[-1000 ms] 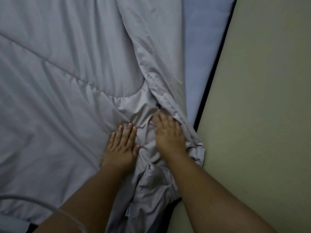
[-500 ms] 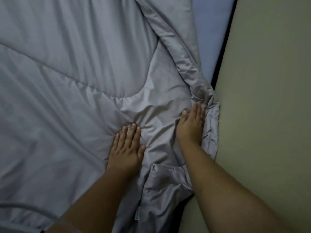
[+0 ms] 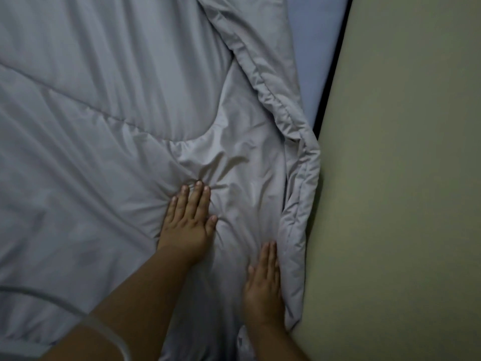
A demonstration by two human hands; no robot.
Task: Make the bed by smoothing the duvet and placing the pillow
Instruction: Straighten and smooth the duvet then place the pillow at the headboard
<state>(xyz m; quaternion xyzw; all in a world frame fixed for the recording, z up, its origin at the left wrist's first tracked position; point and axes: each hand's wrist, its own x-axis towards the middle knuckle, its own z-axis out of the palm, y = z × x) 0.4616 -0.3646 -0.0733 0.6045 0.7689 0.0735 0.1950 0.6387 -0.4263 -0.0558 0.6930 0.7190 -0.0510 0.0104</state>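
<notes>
The duvet (image 3: 109, 121) is being smoothed by flat, open left (image 3: 188, 220) and right (image 3: 263, 285) hands; the bunched edge (image 3: 299, 204) likely needs flattening next.

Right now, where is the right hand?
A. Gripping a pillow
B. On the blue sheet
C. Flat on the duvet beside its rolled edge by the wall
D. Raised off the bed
C: the right hand lies flat, fingers extended, on the duvet beside its rolled edge along the wall.

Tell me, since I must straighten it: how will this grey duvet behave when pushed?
The duvet is probably floppy: creases fan out from the flat left hand. Likely light, puffy. Its rolled edge by the right hand may bunch again.
</notes>
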